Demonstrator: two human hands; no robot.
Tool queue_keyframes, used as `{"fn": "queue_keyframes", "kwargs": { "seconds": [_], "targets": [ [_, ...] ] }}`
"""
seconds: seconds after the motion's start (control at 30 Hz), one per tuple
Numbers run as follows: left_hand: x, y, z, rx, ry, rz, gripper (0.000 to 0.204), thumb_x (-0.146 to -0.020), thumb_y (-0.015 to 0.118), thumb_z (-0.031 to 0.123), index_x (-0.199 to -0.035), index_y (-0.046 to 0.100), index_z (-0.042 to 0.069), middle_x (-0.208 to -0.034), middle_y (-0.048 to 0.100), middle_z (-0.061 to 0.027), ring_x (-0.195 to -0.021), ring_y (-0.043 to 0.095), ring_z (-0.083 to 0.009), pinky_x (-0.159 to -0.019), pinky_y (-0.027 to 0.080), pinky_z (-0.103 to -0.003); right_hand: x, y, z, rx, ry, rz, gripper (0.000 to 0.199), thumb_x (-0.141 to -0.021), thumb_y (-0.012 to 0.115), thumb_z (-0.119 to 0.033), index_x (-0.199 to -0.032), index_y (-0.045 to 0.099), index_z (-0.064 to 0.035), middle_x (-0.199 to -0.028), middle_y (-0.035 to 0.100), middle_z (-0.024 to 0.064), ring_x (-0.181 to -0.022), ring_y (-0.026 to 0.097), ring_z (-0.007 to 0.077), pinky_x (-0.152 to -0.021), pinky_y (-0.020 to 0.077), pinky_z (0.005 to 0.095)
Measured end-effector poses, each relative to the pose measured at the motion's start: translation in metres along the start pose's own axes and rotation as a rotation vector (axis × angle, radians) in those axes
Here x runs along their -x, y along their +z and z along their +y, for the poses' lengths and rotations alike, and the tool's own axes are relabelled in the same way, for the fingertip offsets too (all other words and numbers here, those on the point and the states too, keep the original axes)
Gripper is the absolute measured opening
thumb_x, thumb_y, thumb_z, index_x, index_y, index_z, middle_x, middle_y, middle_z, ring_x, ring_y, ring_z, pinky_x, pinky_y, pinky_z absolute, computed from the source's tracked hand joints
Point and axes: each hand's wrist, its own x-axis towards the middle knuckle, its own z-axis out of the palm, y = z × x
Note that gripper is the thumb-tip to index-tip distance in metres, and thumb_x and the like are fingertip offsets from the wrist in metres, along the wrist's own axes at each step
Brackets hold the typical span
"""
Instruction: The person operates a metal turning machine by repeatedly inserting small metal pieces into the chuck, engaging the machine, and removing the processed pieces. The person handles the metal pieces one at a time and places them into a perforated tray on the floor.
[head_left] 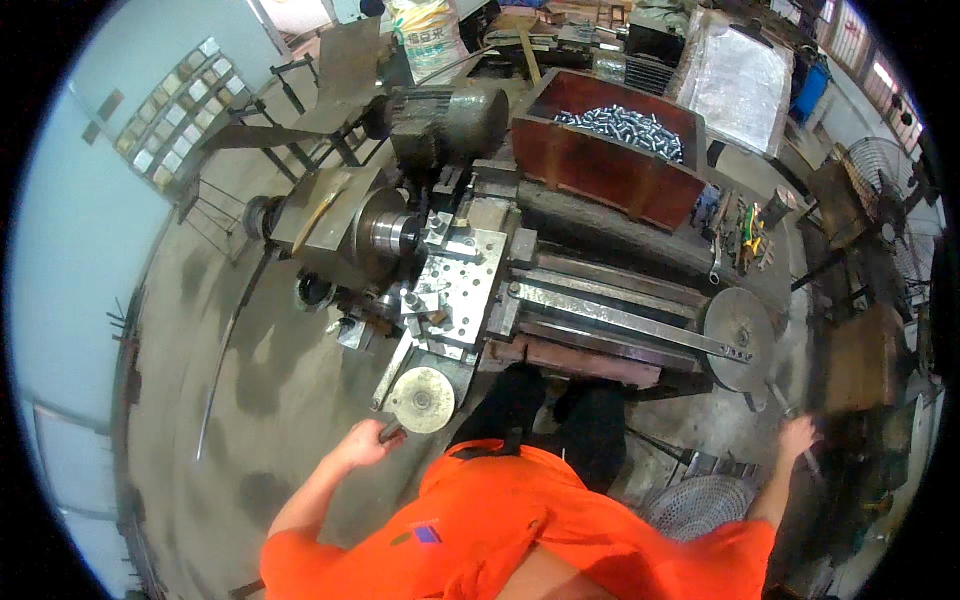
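Observation:
A small metal lathe stands in front of me, its spindle chuck (388, 233) at the left and a drilled cross-slide plate (462, 280) in the middle. My left hand (366, 444) is closed round the short crank handle (391, 430) of a round pale handwheel (424, 400). Out at the right, my right hand (797, 436) is closed on a long metal lever (782, 398) by a larger grey disc (740, 338). A flat steel bar (620, 318) links the slide to that disc. Tool blocks (420, 302) are bolted onto the plate.
Behind the lathe sits a brown wooden box (600, 178) with many shiny metal pins (625, 132). Hand tools (748, 235) lie to its right, a motor (448, 125) to its left. A long thin rod (232, 345) extends leftward near the floor. A round perforated basket (702, 505) is beside me.

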Motion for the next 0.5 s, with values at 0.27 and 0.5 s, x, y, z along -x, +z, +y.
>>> {"fn": "queue_keyframes", "kwargs": {
  "seconds": [0.27,0.5],
  "targets": [
    [-0.004,-0.028,-0.011,0.403,0.267,-0.303,0.043,-0.079,0.062,0.035,-0.106,0.059,0.001,-0.094,0.064,-0.0115,-0.081,0.062,-0.0239,-0.075,0.047,-0.035,-0.022,-0.039,-0.044,-0.071,0.294,-0.044,0.048,-0.078,0.049,-0.029,-0.124,0.043,-0.0165,-0.118,0.050,0.0073,-0.117,0.040,0.0302,-0.087,0.0353,0.0563],
    [-0.107,-0.077,-0.155,0.219,-0.187,0.341,0.047,-0.074,0.066,0.032,-0.104,0.056,-0.003,-0.095,0.063,-0.0169,-0.083,0.061,-0.0276,-0.074,0.048,-0.036,0.058,-0.056,-0.044,-0.149,0.260,0.026,0.058,-0.070,0.058,-0.024,-0.124,0.043,-0.0104,-0.123,0.047,0.0094,-0.119,0.039,0.0315,-0.089,0.0389,0.0478]
  ]
}}
